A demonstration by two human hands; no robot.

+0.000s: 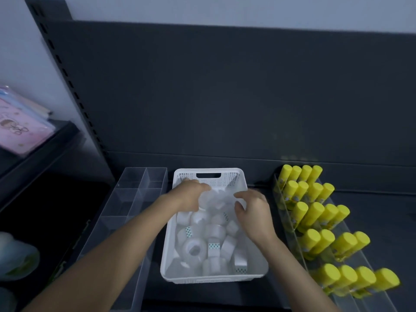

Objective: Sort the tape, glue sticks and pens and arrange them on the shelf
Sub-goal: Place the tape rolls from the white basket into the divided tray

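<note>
Your left forearm lay nearest the lens, crossing the clear divided tray; your left hand had its fingers curled onto the tape rolls heaped at the far end of the white basket; your right hand curled beside that heap, its grip lost in blur; glue sticks stood ranked rightmost. Probably best: lift few rolls at once, pinch their rims, seat them flat in tray cells.

Twenty yellow glue sticks, one white basket, one clear divided tray, tape rolls beyond counting.
</note>
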